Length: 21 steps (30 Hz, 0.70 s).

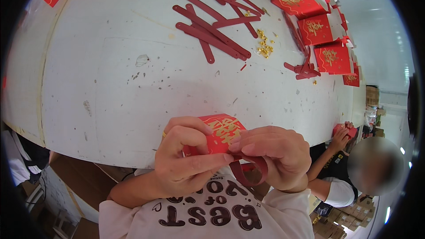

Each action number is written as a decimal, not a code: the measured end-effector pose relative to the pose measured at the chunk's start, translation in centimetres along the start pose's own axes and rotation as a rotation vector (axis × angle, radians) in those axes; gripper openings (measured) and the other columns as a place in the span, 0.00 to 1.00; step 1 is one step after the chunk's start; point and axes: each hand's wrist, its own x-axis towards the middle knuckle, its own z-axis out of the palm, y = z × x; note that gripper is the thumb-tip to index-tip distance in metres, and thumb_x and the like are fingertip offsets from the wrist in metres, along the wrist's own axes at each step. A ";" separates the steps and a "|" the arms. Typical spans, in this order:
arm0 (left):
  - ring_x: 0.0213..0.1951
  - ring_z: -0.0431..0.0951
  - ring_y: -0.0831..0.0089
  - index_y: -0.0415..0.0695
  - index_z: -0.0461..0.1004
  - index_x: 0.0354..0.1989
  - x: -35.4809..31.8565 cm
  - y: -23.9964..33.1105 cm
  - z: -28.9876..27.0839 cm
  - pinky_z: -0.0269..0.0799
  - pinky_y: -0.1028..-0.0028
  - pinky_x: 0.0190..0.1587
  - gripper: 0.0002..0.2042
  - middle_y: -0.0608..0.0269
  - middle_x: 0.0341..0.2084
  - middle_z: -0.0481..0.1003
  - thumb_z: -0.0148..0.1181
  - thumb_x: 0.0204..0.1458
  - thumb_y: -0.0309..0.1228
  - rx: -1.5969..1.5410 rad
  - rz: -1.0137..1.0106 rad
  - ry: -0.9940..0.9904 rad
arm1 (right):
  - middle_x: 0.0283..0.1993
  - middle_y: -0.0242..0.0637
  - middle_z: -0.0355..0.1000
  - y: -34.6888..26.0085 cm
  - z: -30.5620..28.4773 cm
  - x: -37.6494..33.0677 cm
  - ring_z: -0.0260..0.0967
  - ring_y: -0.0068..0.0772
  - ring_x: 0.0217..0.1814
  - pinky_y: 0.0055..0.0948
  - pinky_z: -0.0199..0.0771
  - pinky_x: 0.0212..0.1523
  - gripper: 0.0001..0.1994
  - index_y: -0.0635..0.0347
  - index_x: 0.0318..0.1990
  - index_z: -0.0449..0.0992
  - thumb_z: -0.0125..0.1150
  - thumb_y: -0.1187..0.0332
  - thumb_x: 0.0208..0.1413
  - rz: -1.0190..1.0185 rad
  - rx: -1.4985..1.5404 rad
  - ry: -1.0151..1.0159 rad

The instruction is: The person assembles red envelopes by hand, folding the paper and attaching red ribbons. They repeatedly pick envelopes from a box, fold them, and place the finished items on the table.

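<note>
Close to my body at the table's near edge, a red gift box point(218, 145) with gold decoration is between my hands. My left hand point(179, 155) is closed round its left side, with the index finger reaching across to the lower corner. At that same corner my right hand point(281, 152) pinches a dark red strap point(259, 179), thumb and fingertips pressed together. The strap curls down in a loop below the box. My fingers hide where the strap meets the box.
Loose dark red straps point(212, 26) lie across the far table point(146, 88), beside small gold fasteners point(264, 46). Red boxes point(332, 57) line the right side, near another bunch of straps point(303, 70). At the right, a co-worker's hands point(341, 138) hold a red box. Cardboard point(84, 177) stands below left.
</note>
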 end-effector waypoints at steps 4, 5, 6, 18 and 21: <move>0.37 0.71 0.63 0.49 0.80 0.31 0.2 -0.1 0.1 0.68 0.71 0.38 0.14 0.66 0.32 0.72 0.69 0.32 0.19 -0.010 -0.002 -0.001 | 0.34 0.42 0.75 -0.5 0.0 0.2 0.76 0.39 0.35 0.29 0.78 0.34 0.11 0.66 0.36 0.75 0.59 0.80 0.40 -0.087 -0.139 -0.009; 0.37 0.71 0.64 0.49 0.79 0.31 0.2 -0.1 0.0 0.68 0.71 0.38 0.14 0.65 0.32 0.73 0.68 0.33 0.19 -0.007 -0.001 -0.019 | 0.34 0.42 0.75 -0.8 0.0 0.1 0.75 0.39 0.35 0.29 0.78 0.34 0.11 0.66 0.35 0.76 0.59 0.78 0.40 -0.124 -0.199 -0.015; 0.37 0.72 0.64 0.49 0.79 0.32 0.2 -0.2 -0.1 0.69 0.71 0.38 0.14 0.65 0.33 0.75 0.68 0.33 0.19 -0.004 0.000 -0.037 | 0.35 0.41 0.75 -1.0 0.0 0.0 0.75 0.39 0.36 0.29 0.78 0.34 0.11 0.65 0.34 0.76 0.59 0.76 0.39 -0.162 -0.258 -0.022; 0.34 0.73 0.65 0.43 0.76 0.31 0.7 -0.2 -0.3 0.70 0.71 0.37 0.16 0.65 0.31 0.77 0.69 0.31 0.16 -0.055 -0.005 -0.067 | 0.35 0.41 0.72 -0.5 -0.1 0.1 0.72 0.40 0.35 0.31 0.75 0.34 0.17 0.65 0.38 0.75 0.68 0.77 0.35 -0.072 -0.127 -0.049; 0.34 0.73 0.65 0.43 0.76 0.31 0.9 0.0 -0.4 0.70 0.71 0.38 0.15 0.64 0.31 0.77 0.69 0.31 0.17 -0.061 -0.032 -0.090 | 0.38 0.42 0.71 0.1 -0.8 0.3 0.71 0.40 0.36 0.33 0.73 0.36 0.15 0.63 0.37 0.76 0.68 0.75 0.37 -0.073 -0.072 -0.132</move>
